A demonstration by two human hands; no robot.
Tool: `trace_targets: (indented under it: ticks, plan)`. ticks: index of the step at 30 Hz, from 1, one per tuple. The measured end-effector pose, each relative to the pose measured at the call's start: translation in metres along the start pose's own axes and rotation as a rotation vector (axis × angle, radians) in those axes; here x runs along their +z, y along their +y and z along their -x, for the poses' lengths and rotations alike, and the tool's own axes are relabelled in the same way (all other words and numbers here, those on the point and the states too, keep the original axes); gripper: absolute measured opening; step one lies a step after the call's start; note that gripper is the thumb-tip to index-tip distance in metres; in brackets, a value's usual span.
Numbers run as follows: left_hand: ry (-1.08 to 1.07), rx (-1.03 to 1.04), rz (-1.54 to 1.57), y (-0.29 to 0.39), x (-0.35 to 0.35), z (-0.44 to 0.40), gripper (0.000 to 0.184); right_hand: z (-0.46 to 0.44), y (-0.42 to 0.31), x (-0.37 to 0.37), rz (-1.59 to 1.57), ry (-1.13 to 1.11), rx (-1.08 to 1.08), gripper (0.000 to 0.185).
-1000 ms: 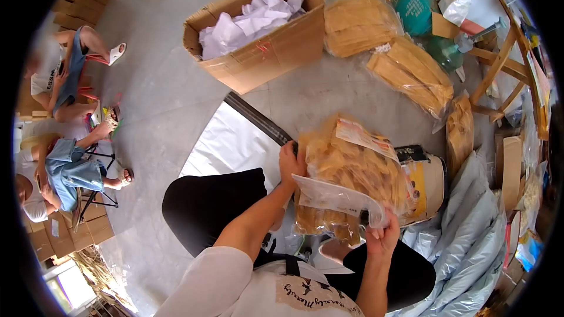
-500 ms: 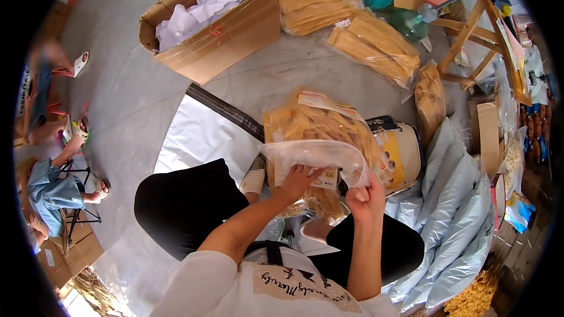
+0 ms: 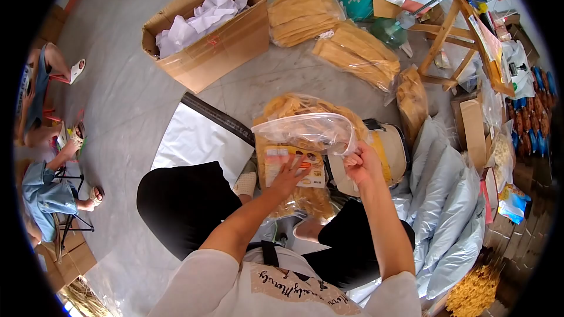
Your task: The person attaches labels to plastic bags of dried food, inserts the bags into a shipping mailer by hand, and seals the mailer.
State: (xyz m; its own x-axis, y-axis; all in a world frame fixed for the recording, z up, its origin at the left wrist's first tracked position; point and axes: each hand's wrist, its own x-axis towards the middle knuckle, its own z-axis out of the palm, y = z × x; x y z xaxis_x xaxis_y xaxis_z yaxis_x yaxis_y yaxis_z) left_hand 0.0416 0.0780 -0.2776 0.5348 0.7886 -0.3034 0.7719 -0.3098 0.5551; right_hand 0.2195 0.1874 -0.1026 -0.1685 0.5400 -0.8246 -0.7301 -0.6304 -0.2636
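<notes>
In front of me is a clear plastic bag (image 3: 311,105) full of yellowish-brown dried strips, its loose transparent edge folded across the top. My left hand (image 3: 289,175) lies flat on the printed label card (image 3: 314,177) at the bag's front, fingers spread. At the right side of the bag, my right hand (image 3: 361,164) has its fingers closed on the loose plastic edge. Right behind that hand stands a carton (image 3: 396,155) with a yellow printed side, partly hidden. A white mailing bag (image 3: 197,141) with a black strip lies on the floor to the left.
A cardboard box (image 3: 217,53) holding white paper stands ahead. Several packed bags of strips (image 3: 358,53) lie beyond, near a wooden stand (image 3: 443,41). Stuffed grey mailing bags (image 3: 446,199) are piled on my right. Two seated people (image 3: 47,188) are at the far left.
The plastic edge has shifted up and away from the label, which shows more fully. My left hand's fingers have spread on it. My right hand still grips the edge; the view has shifted slightly.
</notes>
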Motion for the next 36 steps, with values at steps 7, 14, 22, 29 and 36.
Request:
trace_targets:
  ticks: [7,14,22,29,36]
  plan:
    - [0.0,0.018,-0.093,-0.018,0.016,0.023,0.085,0.007,-0.056,0.046,0.424,0.015,-0.262,0.009]
    - [0.08,-0.051,0.255,0.019,-0.031,0.001,0.075,0.004,-0.037,0.039,0.432,-0.126,-0.124,0.013]
    - [0.17,0.126,-0.154,0.018,-0.02,-0.043,0.064,0.007,-0.042,0.046,0.42,-0.11,-0.104,0.014]
    - [0.014,0.011,-0.037,0.003,0.011,-0.075,0.047,0.006,-0.043,0.052,0.439,-0.154,-0.107,0.019]
    - [0.092,-0.058,-0.003,-0.029,-0.044,-0.094,0.019,0.012,-0.041,0.061,0.521,-0.099,-0.121,0.02]
